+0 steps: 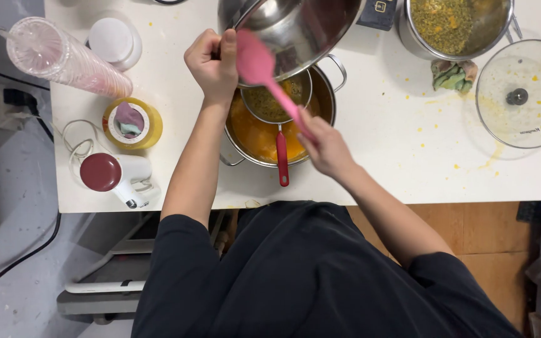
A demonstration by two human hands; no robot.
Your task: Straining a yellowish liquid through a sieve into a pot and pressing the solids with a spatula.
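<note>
While left hand (pixel 212 62) grips tilted steel pot (pixel 302 28), right hand (pixel 324 147) clasps pink spatula (pixel 264 75)

Two hands are at work: the left hand (pixel 213 62) and the right hand (pixel 325 147). Three steel pots stand on the white bench (pixel 396 163): a tilted pot (pixel 308 28) at the far middle, a pot of orange liquid (pixel 264 134) near it, and a pot of yellow-green pulp (pixel 455 25) far right. There is one strainer with a red handle (pixel 280 125), one pink spatula (pixel 264 72), one glass lid (pixel 521 94), one crumpled cloth (pixel 452 75), one sleeve of plastic cups (pixel 64 56), one yellow jar (pixel 133 123) and one white appliance with a dark red top (pixel 117 175).
</note>
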